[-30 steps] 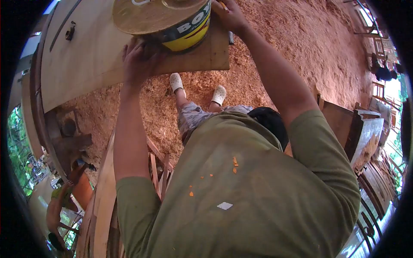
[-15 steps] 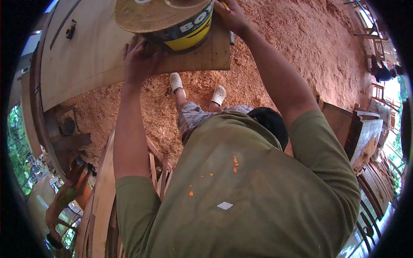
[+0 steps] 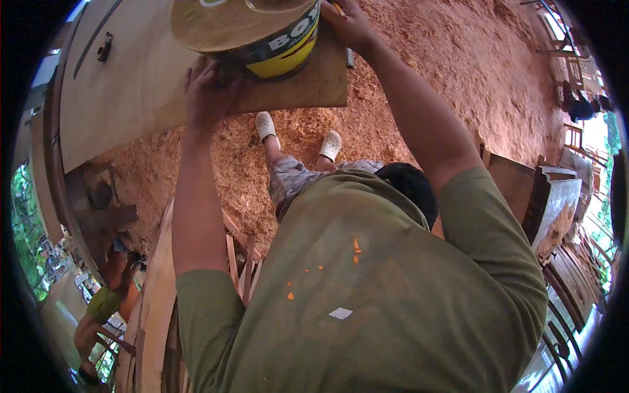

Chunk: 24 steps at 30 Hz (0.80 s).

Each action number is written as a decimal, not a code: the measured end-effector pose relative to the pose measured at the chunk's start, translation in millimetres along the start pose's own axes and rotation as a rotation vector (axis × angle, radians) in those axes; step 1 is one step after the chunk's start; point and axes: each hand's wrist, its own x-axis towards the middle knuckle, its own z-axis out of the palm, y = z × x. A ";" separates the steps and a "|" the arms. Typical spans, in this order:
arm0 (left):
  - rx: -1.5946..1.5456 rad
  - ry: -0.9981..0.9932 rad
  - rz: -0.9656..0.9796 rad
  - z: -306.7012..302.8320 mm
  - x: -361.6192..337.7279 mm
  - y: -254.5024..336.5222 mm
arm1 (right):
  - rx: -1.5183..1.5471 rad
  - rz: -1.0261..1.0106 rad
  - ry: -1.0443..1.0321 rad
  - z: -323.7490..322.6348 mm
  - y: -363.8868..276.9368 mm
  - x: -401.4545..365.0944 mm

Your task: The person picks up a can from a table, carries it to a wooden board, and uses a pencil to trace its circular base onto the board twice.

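I read the left hand (image 3: pixel 209 92) at the near edge of the wooden board (image 3: pixel 314 82); its fingers (image 3: pixel 195 69) lie stretched out over that edge, pressing on the board's top face just beside the base of the bucket (image 3: pixel 262 33); the thumb is hidden, so I cannot tell whether it hooks under the edge. The bucket, black and yellow with white lettering and a dusty lid, stands upright on the board toward its right end, close to the near right corner. The right hand (image 3: pixel 350 26) sits at the board's right edge against the bucket's wall; its fingers are curled closed around a slender yellow object (image 3: pixel 337 8), most of which is hidden in the hand. The board lies on a large plywood sheet (image 3: pixel 124 92) that runs off to the left; a small dark fitting (image 3: pixel 103 47) is fixed near that sheet's far left edge. Below the board's near edge I see a sawdust floor (image 3: pixel 458 78) and two white clogs (image 3: pixel 265 124); wooden slabs (image 3: pixel 550 203) stand at the right; another person (image 3: pixel 101 304) is at the lower left, well apart.
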 end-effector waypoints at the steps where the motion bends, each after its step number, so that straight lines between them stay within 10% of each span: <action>1: -0.044 -0.011 -0.015 -0.6 -0.2 0.7 | 0.026 0.024 0.000 2.0 0.2 0.9; 24: -0.091 0.116 0.145 -8.5 -1.3 12.4 | 0.048 0.096 -0.015 1.8 -19.4 -4.4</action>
